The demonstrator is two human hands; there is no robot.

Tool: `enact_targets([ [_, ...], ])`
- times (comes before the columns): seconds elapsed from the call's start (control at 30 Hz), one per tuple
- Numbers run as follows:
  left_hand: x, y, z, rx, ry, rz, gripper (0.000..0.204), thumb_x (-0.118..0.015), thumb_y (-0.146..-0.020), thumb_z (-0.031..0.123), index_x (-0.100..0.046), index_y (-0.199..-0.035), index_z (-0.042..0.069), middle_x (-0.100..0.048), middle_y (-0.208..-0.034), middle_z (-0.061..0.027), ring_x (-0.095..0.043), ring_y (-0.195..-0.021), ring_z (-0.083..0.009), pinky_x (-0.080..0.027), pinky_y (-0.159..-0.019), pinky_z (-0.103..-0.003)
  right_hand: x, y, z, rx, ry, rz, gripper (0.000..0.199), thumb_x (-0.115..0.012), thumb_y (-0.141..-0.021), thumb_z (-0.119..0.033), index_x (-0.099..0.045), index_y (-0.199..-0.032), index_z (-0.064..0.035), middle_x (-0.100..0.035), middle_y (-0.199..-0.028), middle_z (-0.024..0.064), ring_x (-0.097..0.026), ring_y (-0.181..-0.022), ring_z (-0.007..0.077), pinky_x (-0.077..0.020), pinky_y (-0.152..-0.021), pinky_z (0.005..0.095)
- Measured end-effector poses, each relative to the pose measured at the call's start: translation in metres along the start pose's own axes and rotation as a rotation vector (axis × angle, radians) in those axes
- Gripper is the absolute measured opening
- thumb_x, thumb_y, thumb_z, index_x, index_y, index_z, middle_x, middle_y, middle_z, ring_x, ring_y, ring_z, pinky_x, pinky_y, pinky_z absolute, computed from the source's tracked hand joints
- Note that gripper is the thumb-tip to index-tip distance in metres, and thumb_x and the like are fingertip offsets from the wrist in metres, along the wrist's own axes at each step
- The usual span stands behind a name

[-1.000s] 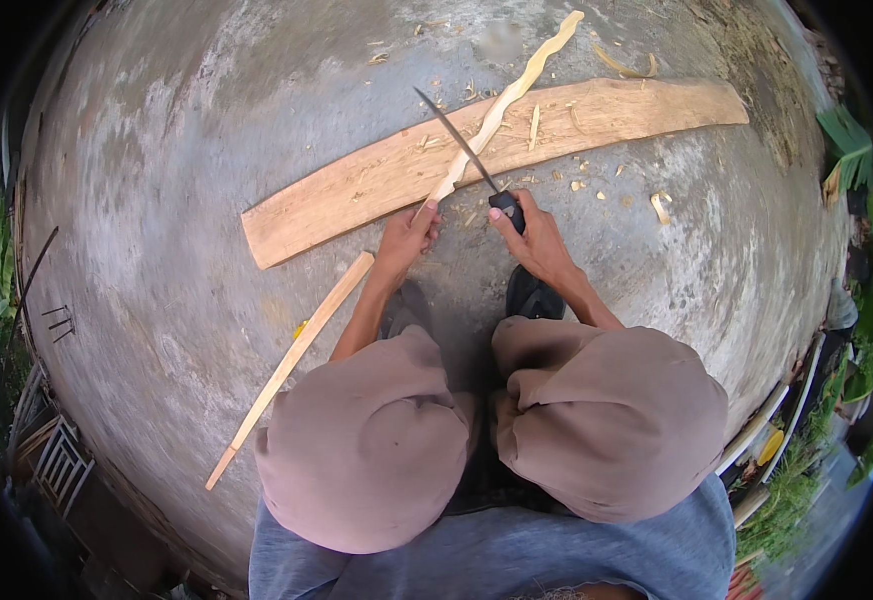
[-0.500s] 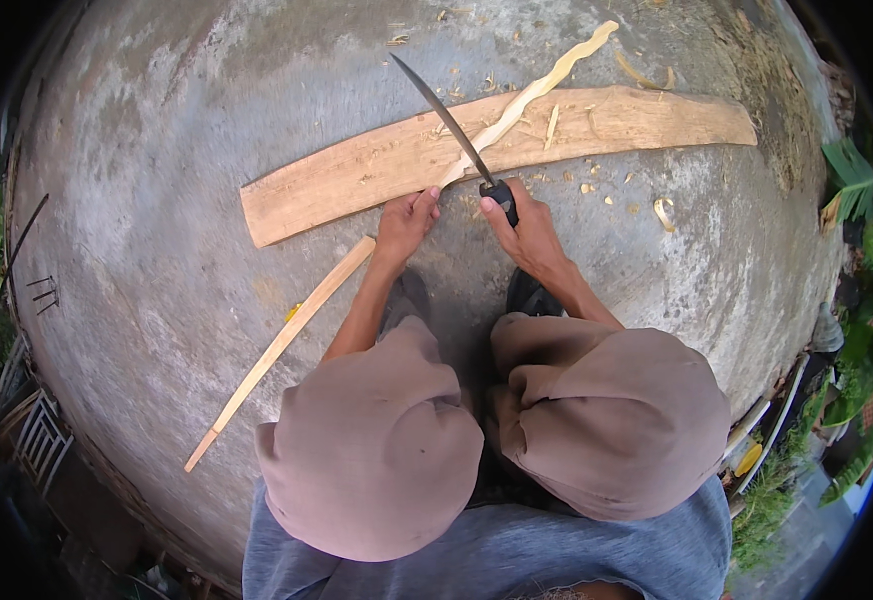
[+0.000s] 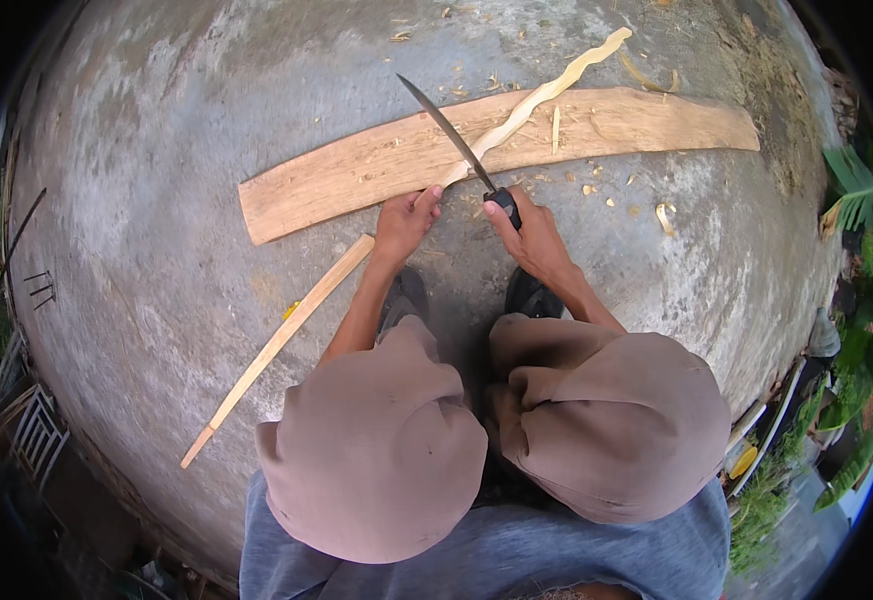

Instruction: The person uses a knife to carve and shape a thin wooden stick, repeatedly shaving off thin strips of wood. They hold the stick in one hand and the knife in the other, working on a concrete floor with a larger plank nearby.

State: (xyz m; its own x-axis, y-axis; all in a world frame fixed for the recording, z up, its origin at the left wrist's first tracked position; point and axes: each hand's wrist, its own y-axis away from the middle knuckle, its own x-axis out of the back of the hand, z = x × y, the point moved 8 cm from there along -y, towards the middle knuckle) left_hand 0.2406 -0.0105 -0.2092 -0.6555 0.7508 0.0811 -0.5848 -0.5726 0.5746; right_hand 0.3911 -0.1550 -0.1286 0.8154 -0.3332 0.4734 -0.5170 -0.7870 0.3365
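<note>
My left hand (image 3: 406, 222) is closed on the near end of a pale, wavy wooden strip (image 3: 560, 84). The strip slants away to the right across a wide wooden plank (image 3: 347, 172) lying on the ground. In my right hand (image 3: 537, 238) is the black handle of a long knife (image 3: 444, 124), my fingers wrapped round it. Its dark blade crosses over the strip close to my left hand and points to the far left. Whether the edge touches the wood, I cannot tell.
A straight wooden stick (image 3: 279, 350) lies on the concrete floor (image 3: 157, 240) at the left. Curled shavings (image 3: 666, 219) and chips are scattered around the plank. My bent knees are near, with dark shoes (image 3: 532, 297) beyond them. Green plants (image 3: 852, 190) border the right side.
The wavy strip's far end has shifted slightly to the right. The knife's tip has dropped a little nearer and to the right, while both hands keep their grip.
</note>
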Motion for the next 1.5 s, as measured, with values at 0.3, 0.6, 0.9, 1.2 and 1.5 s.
enact_targets([
  [0.3, 0.003, 0.002, -0.008, 0.014, -0.140, 0.044, 0.051, -0.068, -0.099, 0.050, -0.067, -0.073, 0.005, -0.054, -0.060, 0.0012, -0.049, -0.057, -0.0094, -0.039, -0.055, -0.029, -0.017, -0.014, 0.030, -0.013, 0.389, 0.034, 0.038, -0.065, -0.103, -0.036, -0.060, -0.112, 0.0002, -0.070, -0.084, 0.0236, -0.072, -0.075, 0.0409, -0.0536, -0.065, 0.0449],
  [0.6, 0.005, -0.004, -0.013, 0.022, -0.128, 0.030, 0.051, -0.068, -0.098, 0.050, -0.068, -0.074, 0.005, -0.056, -0.061, 0.0007, -0.051, -0.059, -0.0098, -0.041, -0.057, -0.029, 0.012, 0.009, -0.032, 0.330, -0.049, 0.260, 0.039, -0.062, -0.105, -0.038, -0.059, -0.106, 0.0001, -0.061, -0.067, 0.0146, -0.065, -0.060, 0.0267, -0.0525, -0.058, 0.0410],
  [0.9, 0.006, 0.003, -0.007, 0.043, -0.069, 0.024, 0.050, -0.069, -0.099, 0.049, -0.068, -0.074, 0.005, -0.054, -0.061, 0.0016, -0.048, -0.057, -0.0094, -0.039, -0.055, -0.029, -0.016, -0.020, 0.037, -0.017, 0.035, -0.109, 0.048, -0.062, -0.104, -0.047, -0.058, -0.098, 0.0008, -0.060, -0.065, 0.0105, -0.063, -0.056, 0.0196, -0.0495, -0.054, 0.0369],
  [1.2, 0.007, -0.001, -0.017, 0.011, -0.111, 0.037, 0.049, -0.068, -0.100, 0.049, -0.066, -0.076, 0.005, -0.050, -0.060, 0.0039, -0.043, -0.054, -0.0067, -0.033, -0.051, -0.026, 0.009, 0.003, -0.022, 0.107, -0.077, 0.120, 0.051, -0.063, -0.103, -0.046, -0.059, -0.107, 0.0051, -0.069, -0.080, 0.0246, -0.068, -0.074, 0.0462, -0.0527, -0.068, 0.0482],
  [1.5, 0.007, 0.001, -0.009, -0.004, -0.144, 0.071, 0.052, -0.068, -0.099, 0.051, -0.067, -0.073, 0.005, -0.053, -0.060, 0.0009, -0.048, -0.058, -0.0101, -0.039, -0.056, -0.030, -0.017, -0.004, 0.012, 0.017, -0.162, 0.096, 0.040, -0.066, -0.102, -0.038, -0.059, -0.108, 0.0012, -0.068, -0.077, 0.0250, -0.069, -0.075, 0.0463, -0.0525, -0.066, 0.0470],
])
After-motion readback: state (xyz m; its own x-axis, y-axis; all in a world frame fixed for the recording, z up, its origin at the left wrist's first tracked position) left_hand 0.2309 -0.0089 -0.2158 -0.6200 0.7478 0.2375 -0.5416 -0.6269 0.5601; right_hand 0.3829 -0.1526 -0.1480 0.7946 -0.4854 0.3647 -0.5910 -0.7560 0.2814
